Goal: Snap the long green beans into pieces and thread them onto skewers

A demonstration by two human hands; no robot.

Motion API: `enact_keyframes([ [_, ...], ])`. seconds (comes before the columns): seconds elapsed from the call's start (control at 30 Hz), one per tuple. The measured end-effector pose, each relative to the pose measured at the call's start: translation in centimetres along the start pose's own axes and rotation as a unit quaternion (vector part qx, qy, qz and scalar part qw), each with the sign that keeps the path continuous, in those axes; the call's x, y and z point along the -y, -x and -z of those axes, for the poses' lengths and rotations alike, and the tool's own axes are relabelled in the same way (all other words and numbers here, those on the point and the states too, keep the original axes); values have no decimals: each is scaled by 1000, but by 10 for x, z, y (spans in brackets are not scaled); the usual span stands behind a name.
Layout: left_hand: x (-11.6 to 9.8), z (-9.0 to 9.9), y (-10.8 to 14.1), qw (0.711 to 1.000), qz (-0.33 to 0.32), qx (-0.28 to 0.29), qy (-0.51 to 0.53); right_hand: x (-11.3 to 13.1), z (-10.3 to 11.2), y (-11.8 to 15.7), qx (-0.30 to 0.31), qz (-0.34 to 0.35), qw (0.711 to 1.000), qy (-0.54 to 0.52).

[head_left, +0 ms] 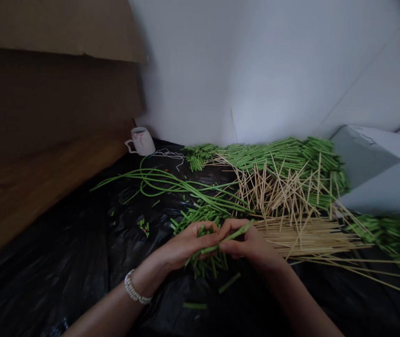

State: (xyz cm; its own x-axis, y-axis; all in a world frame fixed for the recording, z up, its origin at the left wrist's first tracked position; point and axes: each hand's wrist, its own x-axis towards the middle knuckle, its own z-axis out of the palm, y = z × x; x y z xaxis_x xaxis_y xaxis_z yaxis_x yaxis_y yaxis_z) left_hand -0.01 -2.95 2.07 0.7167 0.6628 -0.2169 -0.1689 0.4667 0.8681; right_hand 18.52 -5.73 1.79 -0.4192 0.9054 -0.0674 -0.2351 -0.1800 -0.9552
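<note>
- Step in hand, seemingly: bringing a green stem [240, 233] to the bunch; this calls for steady pinching.
- Left hand [185, 244] curls around cut green pieces [203, 230]; right hand [258, 245] pinches the stem — one, between both hands.
- Nearer than the hands: two loose pieces [230, 283].
- Beyond left hand: one mug [143, 142].
- Right of right hand: sticks [308, 236] — uncountable.

1. Dim light is prevailing; the plain white wall [273, 70] is glowing brightest.
2. Shadow is darkening the brown cardboard panel [52, 93].
3. Wrinkled black plastic sheeting [77, 267] is glinting faintly.
4. The upper-right corner is showing vignetting.
</note>
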Motion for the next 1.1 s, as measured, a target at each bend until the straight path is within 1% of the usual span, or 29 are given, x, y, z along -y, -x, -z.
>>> enact_keyframes([
  [0.07, 2, 1, 0, 1000, 14, 15, -1, 1, 0, -2, -13, -4, 1000, -5],
  [0.17, 1, 4, 0, 999, 22, 16, -26, 1, 1, -4, -54, 17, 998, -18],
  [0.23, 1, 4, 0, 998, 22, 19, -52, 3, 1, -4, -70, 23, 997, -4],
  [0.33, 1, 3, -1, 993, 28, 32, -107, 5, -2, -4, -67, 12, 997, 35],
  [0.4, 0, 2, -1, 988, 28, 30, -151, 6, -5, -3, -68, 10, 996, 63],
  [0.53, -1, 0, 0, 978, 5, 24, -207, 7, -8, -1, -72, 9, 989, 127],
  [0.6, -1, 0, 0, 973, -10, 21, -231, 6, -9, -1, -72, -1, 989, 129],
  [0.67, -1, 1, 0, 969, -21, 12, -245, 4, -10, -2, -71, -10, 992, 101],
  [0.73, -1, 1, 0, 972, -33, 9, -233, 1, -12, -3, -73, -1, 996, 54],
  [0.8, 1, 2, 0, 979, -48, 15, -199, -4, -15, -4, -82, 20, 996, -3],
  [0.9, 4, 4, -2, 987, -60, 22, -146, -9, -21, -6, -89, 39, 992, -78],
  [0.97, 7, 5, -3, 991, -63, 15, -117, -11, -23, -7, -86, 43, 989, -116],
  [1.1, 8, 3, -3, 996, -87, 2, 7, -13, -23, -9, -84, 64, 977, -187],
])
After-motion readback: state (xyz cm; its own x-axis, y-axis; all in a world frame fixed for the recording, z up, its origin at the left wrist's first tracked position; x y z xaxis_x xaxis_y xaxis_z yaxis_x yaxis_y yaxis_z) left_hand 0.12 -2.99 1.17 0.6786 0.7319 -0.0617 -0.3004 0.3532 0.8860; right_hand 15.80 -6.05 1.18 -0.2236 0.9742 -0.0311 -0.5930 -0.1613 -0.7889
